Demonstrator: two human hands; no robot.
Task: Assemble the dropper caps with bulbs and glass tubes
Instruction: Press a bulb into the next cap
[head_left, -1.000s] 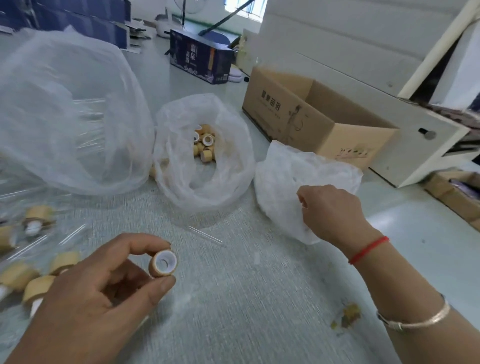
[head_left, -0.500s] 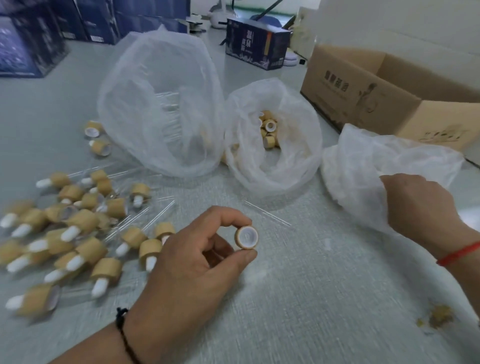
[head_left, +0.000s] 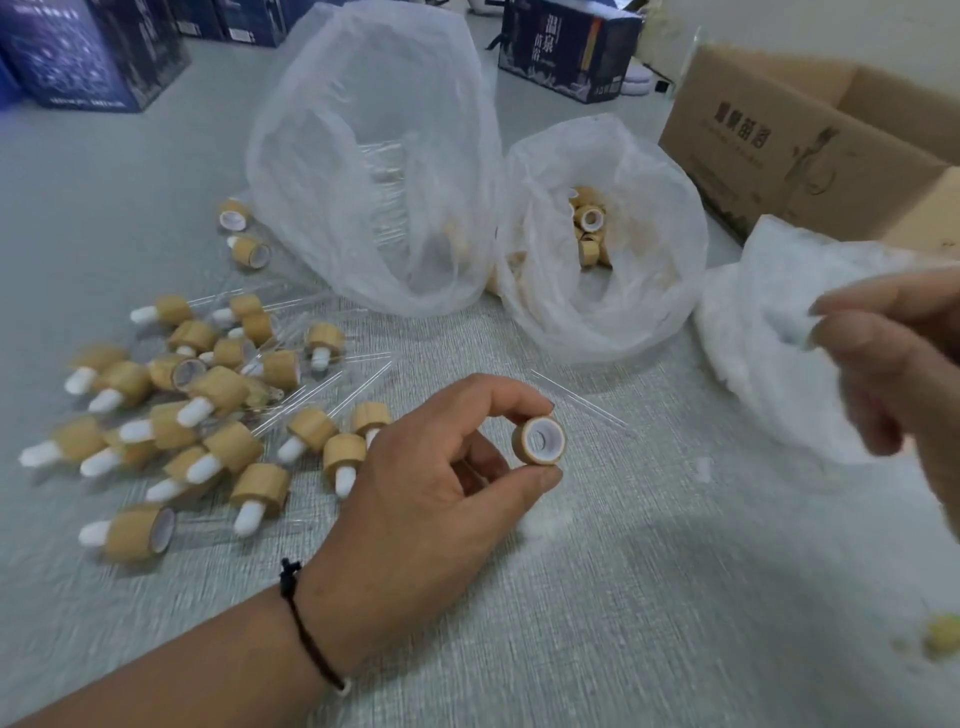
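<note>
1. the left hand (head_left: 415, 499) pinches one bamboo-coloured cap (head_left: 540, 440) between thumb and forefinger, white lining and centre hole facing up toward the viewer, held off the table (head_left: 623, 597).
2. the right hand (head_left: 893, 364) is raised at the right edge and blurred; its thumb and fingers are drawn together on something small and white (head_left: 800, 332), which i take to be a bulb, though the blur keeps me from being sure.
3. behind the right hand lies one crumpled white bag (head_left: 769, 332).
4. beyond the left hand stand two more bags: a middle bag (head_left: 602, 312) open at the top with a small heap of loose caps (head_left: 589, 228) inside, perhaps five or six showing, and a tall clear bag (head_left: 374, 171) to its left with glass tubes faintly seen through the plastic.
5. left of the left hand spreads a pile of finished droppers (head_left: 208, 405), roughly twenty, each a tan cap with a white bulb poking out; an exact count is lost in blur and overlap.
6. two more caps (head_left: 241, 234) lie apart from the pile, near the foot of the tall bag.
7. one loose glass tube (head_left: 576, 402) lies on the table just right of the held cap.
8. one open cardboard box (head_left: 810, 140) sits beyond the right hand, with dark blue boxes (head_left: 93, 57) across the far side.
9. a yellowish scrap (head_left: 940, 636) lies on the table below the right hand.
</note>
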